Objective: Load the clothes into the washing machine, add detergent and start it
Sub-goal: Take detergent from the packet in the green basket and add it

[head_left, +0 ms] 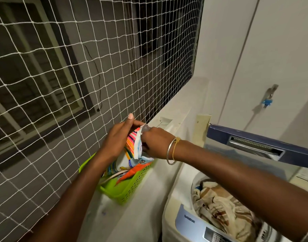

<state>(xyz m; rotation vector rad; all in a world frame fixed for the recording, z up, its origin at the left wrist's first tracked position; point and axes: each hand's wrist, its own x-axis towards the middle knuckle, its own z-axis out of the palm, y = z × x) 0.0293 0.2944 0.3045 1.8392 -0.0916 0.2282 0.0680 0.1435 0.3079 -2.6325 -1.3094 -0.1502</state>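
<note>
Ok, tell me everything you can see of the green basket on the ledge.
The green basket looks like bright lime plastic, rectangular, its walls perforated with small holes. It sits upright on the pale ledge between the netted window and the washing machine. Colourful packets fill it; one striped detergent packet stands above the rim, held by the left hand and right hand. The left forearm hides its near-left corner.
</note>
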